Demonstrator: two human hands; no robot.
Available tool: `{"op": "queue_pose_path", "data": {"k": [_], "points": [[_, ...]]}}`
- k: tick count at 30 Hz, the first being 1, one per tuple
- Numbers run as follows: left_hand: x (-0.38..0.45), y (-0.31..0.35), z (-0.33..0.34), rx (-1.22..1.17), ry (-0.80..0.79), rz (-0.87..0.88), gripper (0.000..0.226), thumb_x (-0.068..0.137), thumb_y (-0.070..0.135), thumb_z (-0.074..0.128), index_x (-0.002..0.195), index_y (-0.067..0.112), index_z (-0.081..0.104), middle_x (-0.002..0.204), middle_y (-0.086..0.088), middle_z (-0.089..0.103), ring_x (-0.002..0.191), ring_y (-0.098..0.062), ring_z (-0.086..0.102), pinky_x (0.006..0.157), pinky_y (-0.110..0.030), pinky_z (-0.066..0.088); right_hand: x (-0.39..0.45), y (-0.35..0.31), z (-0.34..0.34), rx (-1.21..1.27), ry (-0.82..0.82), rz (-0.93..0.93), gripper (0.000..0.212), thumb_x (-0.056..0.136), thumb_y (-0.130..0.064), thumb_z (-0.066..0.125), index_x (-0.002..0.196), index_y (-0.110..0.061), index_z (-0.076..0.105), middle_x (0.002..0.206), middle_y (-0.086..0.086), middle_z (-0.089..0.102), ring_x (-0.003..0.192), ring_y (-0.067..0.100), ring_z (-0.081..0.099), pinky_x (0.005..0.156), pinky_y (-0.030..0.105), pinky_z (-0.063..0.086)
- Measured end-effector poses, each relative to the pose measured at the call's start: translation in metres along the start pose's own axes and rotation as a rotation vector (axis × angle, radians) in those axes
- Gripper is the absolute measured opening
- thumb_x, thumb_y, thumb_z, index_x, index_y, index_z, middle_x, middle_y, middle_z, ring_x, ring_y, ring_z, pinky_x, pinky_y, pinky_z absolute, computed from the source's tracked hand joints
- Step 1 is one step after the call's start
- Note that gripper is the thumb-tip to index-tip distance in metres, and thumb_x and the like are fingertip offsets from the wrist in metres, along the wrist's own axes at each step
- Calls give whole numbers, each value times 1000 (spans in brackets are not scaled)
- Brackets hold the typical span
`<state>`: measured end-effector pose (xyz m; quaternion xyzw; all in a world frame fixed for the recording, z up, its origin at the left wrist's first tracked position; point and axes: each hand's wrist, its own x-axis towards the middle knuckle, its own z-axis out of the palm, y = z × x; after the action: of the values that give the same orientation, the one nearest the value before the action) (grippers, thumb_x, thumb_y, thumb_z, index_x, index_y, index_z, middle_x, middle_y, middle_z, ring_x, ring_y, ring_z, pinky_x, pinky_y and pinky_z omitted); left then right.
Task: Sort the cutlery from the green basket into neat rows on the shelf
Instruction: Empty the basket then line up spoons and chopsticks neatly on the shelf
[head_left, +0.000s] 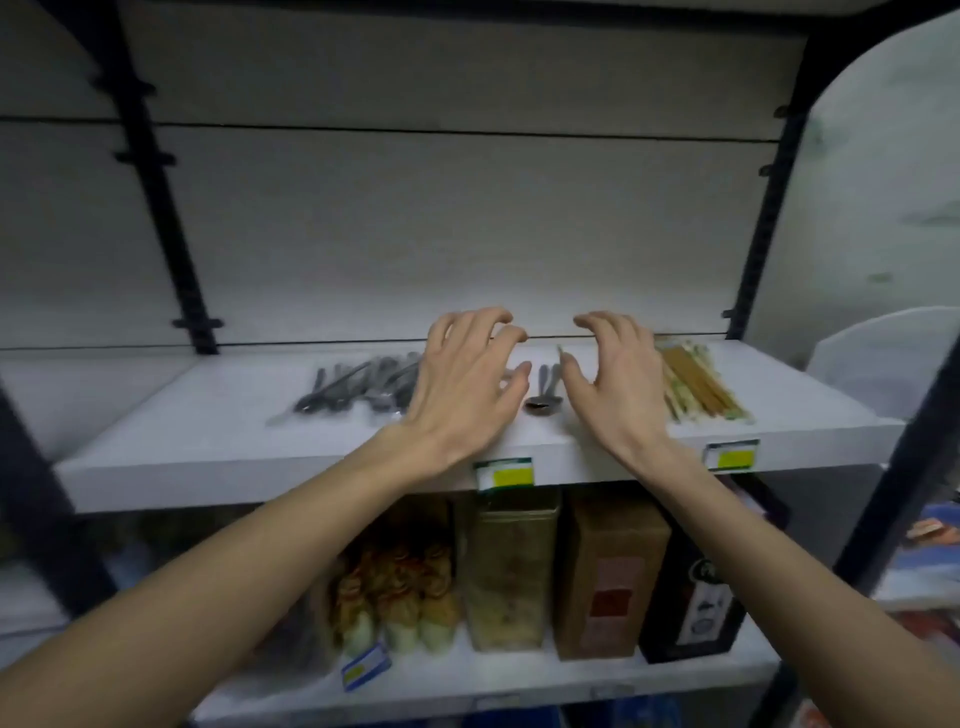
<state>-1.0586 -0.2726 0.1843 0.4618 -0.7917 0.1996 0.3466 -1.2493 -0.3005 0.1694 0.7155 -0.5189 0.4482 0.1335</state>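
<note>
A white shelf (218, 457) holds cutlery. A heap of grey metal pieces in clear wrapping (353, 392) lies left of centre. A single spoon (544, 395) lies between my hands, bowl toward me. Wooden chopsticks in wrappers (696, 382) lie in a row at the right. My left hand (462, 384) hovers over the right end of the grey heap, fingers spread and curled, holding nothing. My right hand (618, 379) hovers just right of the spoon, also with fingers apart and empty. The green basket is out of view.
Black uprights (156, 182) frame the shelf at left and right. Two yellow price tags (506, 474) hang on the shelf's front edge. The lower shelf carries packaged food, a clear container (511, 571), a brown box (608, 577) and a black box (696, 597).
</note>
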Motion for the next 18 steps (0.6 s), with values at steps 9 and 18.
{"op": "queue_pose_path", "data": {"k": [9, 18], "points": [[-203, -162, -196, 291, 256, -103, 27, 94, 22, 60, 117, 10, 67, 124, -8, 64, 113, -23, 59, 92, -38, 43, -75, -298, 77, 472, 20, -162, 36, 94, -24, 61, 128, -14, 59, 132, 2, 58, 126, 18, 48, 110, 36, 39], [-428, -325, -333, 495, -121, -474, 23, 95, 32, 53, 105, 16, 65, 96, -1, 66, 84, -24, 65, 63, -42, 52, -188, -540, 202, 642, -369, -531, 29, 91, -23, 62, 118, -12, 64, 114, 5, 65, 105, 25, 57, 88, 38, 50]]}}
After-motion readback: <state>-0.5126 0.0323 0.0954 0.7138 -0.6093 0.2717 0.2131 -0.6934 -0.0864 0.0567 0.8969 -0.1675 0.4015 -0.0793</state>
